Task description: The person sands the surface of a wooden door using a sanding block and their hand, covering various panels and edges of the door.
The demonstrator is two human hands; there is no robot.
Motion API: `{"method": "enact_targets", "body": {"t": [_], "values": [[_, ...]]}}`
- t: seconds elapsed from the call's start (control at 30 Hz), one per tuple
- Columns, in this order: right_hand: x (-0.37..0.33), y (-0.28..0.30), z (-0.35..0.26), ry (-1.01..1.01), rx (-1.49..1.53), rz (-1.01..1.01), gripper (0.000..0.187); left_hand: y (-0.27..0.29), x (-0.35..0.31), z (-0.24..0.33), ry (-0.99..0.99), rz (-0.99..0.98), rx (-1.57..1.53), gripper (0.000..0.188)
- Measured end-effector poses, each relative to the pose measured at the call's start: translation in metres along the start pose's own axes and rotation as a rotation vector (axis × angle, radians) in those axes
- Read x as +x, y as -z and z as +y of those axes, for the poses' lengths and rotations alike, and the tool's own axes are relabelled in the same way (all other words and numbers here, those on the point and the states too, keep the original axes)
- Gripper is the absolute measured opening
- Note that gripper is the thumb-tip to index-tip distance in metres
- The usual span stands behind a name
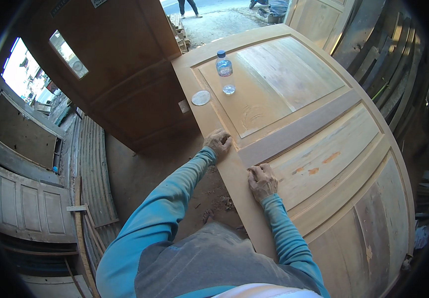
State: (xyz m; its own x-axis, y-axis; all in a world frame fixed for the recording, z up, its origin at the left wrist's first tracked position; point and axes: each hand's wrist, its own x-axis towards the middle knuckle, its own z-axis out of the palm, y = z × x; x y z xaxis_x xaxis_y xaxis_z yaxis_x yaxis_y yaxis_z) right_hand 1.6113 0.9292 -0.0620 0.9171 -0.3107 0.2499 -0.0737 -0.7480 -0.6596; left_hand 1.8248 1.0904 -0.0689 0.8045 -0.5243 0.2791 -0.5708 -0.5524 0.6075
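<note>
A large unpainted panelled wooden door (299, 126) lies flat before me, dusted with fine sawdust. My left hand (218, 142) rests on its near left edge strip, fingers curled in against the wood. Further right, my right hand (262, 182) is bent over the same frame board, close to the end of a darker cross rail (301, 128). Both hands are closed, and whatever they may hold is hidden under the fingers. Beyond my left hand, a round pale disc (201, 98) lies on the frame. A clear plastic bottle (225, 74) with a blue cap stands on the far panel.
A tall brown door (110, 64) stands upright at the far left. Grey panelled doors (28, 203), corrugated sheet (93, 169) and thin timber strips line the left side. Stacked boards (393, 69) lean at the right. Past the doorway, a person's legs (188, 7) show outside.
</note>
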Motion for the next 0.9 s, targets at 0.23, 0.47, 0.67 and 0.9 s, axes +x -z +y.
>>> {"method": "enact_targets", "body": {"t": [0.23, 0.47, 0.67, 0.9], "values": [[0.003, 0.0, 0.002, 0.003, 0.025, 0.028, 0.017, 0.002, 0.003, 0.005, 0.013, 0.001, 0.014, 0.017], [0.003, 0.002, 0.002, -0.004, 0.026, 0.042, 0.016, -0.006, 0.005, -0.006, -0.045, 0.013, 0.081, 0.015], [0.001, 0.0, 0.005, -0.013, 0.006, 0.057, 0.016, -0.008, 0.0, 0.004, 0.028, -0.022, 0.01, 0.016], [0.003, -0.002, 0.009, 0.032, 0.05, 0.032, 0.019, -0.001, 0.004, 0.003, -0.033, -0.021, 0.059, 0.014]]}}
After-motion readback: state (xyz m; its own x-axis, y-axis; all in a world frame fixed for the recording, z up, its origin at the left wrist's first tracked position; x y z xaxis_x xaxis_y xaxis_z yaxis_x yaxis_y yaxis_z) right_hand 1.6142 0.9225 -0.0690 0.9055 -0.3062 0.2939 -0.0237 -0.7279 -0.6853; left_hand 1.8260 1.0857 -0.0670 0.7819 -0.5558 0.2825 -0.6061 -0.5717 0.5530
